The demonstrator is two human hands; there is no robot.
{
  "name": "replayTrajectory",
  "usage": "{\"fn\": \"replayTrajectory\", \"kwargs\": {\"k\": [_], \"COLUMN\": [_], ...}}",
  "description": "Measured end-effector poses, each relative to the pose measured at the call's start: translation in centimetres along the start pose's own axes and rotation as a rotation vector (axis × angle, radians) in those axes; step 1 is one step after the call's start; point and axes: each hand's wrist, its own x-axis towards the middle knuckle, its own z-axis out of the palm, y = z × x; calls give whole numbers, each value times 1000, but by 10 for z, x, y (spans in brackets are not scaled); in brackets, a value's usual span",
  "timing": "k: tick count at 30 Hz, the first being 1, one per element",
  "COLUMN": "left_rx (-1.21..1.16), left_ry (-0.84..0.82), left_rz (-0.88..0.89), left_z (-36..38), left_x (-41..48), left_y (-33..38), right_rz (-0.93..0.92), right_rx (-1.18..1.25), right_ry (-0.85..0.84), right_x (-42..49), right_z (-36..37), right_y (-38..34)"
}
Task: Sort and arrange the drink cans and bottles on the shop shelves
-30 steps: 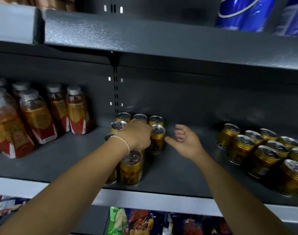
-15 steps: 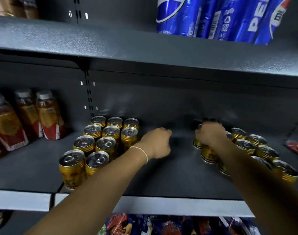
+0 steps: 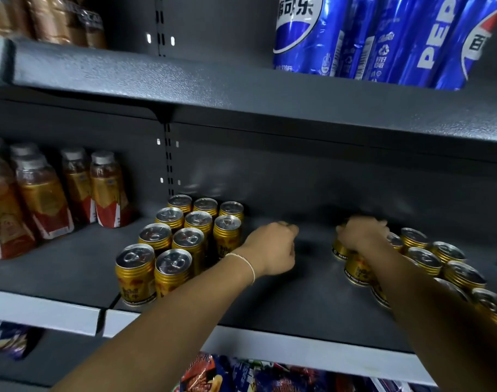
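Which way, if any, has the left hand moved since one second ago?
Yes, to the right. The left hand lay on the block of gold cans by the slotted upright; now it is over bare shelf, right of that block.

A second ago the left hand [image 3: 270,247] I'm watching sat on the left cluster of gold cans [image 3: 182,239]. It has come off them and now hangs curled over the bare shelf [image 3: 298,290] beside them. The right hand [image 3: 360,233], open between the groups before, has crossed onto the nearest cans of the right cluster [image 3: 428,258] (grip too blurred to read). I see more of the blue cans [image 3: 383,38] above.
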Motion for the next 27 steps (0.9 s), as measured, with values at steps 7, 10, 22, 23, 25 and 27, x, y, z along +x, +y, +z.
{"fn": "replayTrajectory", "kwargs": {"k": [7, 10, 22, 23, 25, 27], "left_rx": [-11, -32, -258, -292, -362, -446], "left_ry": [-8, -20, 0, 10, 38, 69], "left_rz": [3, -19, -130, -139, -149, -156], "left_z": [-3, -4, -15, -16, -18, -20], "left_x": [-10, -15, -30, -30, -30, -29], "left_y": [-4, -11, -44, -45, -43, -40], "right_rz": [-92, -165, -71, -75, -94, -111], "right_rx": [26, 133, 1146, 1174, 1220, 1235], "right_ry": [109, 133, -27, -40, -63, -82], "right_x": [-4, -17, -63, -68, -78, -88], "right_z": [1, 0, -42, -45, -53, -59], "right_y": [-6, -19, -61, -64, -70, -75]}}
